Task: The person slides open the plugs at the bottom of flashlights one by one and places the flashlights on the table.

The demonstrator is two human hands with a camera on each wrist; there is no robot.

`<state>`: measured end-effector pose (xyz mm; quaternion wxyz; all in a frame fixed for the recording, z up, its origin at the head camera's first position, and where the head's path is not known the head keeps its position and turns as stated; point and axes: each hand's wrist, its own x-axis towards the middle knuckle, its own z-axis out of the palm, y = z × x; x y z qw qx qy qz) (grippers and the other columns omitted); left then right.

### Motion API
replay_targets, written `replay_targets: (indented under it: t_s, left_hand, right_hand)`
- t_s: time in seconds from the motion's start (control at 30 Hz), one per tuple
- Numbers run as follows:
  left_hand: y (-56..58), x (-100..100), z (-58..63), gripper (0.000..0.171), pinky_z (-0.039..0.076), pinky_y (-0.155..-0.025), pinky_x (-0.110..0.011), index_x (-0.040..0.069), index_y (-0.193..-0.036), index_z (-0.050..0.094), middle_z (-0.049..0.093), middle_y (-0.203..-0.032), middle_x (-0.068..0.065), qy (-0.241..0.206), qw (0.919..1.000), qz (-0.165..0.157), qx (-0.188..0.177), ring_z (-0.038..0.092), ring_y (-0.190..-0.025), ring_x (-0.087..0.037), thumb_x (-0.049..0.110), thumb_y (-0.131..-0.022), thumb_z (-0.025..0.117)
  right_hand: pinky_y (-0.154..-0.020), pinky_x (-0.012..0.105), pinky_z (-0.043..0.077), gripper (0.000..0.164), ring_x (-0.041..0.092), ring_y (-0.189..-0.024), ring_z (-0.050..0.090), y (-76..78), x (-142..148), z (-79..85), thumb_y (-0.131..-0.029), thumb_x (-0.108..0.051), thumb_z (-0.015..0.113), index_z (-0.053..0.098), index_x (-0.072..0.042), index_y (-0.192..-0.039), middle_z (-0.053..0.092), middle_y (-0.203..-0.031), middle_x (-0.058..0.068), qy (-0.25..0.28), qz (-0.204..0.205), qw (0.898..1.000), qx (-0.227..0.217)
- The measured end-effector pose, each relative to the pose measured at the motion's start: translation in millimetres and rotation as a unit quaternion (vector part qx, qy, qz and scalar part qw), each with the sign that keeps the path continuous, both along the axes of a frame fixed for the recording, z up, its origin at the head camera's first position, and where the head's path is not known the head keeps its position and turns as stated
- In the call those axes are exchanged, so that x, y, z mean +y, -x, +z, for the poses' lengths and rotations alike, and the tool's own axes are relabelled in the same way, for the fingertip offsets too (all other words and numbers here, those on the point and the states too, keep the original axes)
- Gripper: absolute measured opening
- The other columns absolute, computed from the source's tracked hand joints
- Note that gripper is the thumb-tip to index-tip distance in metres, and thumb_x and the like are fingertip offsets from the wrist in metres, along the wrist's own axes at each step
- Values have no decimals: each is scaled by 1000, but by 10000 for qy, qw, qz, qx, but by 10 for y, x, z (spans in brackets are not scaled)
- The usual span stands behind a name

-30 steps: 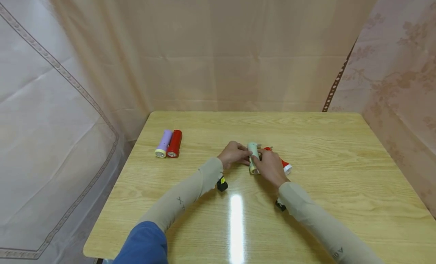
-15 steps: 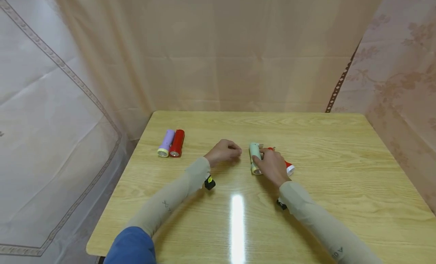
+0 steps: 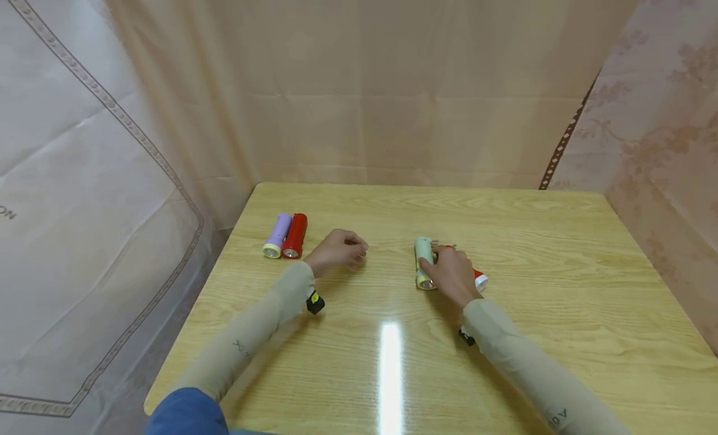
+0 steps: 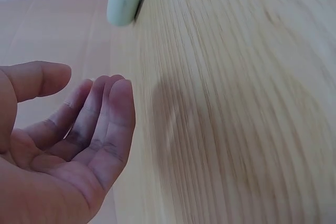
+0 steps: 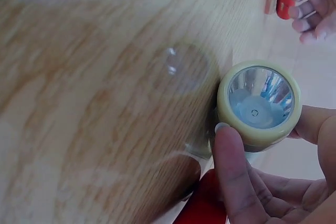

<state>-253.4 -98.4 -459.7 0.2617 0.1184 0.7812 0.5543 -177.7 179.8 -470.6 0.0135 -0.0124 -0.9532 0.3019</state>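
My right hand grips a mint-green flashlight from its right side, thumb over the body. The flashlight lies on the table with its pale-yellow head towards me. Under that same hand, partly covered, is a red flashlight with a white head; its red body shows below the fingers in the right wrist view. My left hand hovers over the table left of the green flashlight, holding nothing. Its fingers are loosely bent and spread from the thumb in the left wrist view.
A purple flashlight and a second red flashlight lie side by side at the back left, heads towards me. The wooden table reflects a bright strip of light. Curtains hang behind it and at both sides.
My left hand has let go of the green flashlight and moved left, away from it. My right hand stays on the flashlight. The head view has shifted slightly.
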Motion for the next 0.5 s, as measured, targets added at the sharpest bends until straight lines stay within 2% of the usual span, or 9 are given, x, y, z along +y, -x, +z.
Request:
replay_targets:
  t_s: [0.2,0.5]
  left_hand:
    - [0,-237,5,30,61,-88,-42,-6,-126,64,66,-119,-21,221,9996,189,27,69,-104,-30,15,-105,62]
    - [-41,-500,65,34,58,-93,-48,-8,-130,61,64,-124,-25,198,9992,338,60,66,-109,-37,16,-105,61]
  right_hand:
    - [-48,29,38,51,17,-56,48,-3,1,10,-99,-33,67,66,8,-128,66,-80,11,11,35,10000,-33]
    - [-45,27,37,50,14,-51,45,-1,-6,9,-99,-32,66,66,8,-128,62,-74,9,102,103,9999,-82]
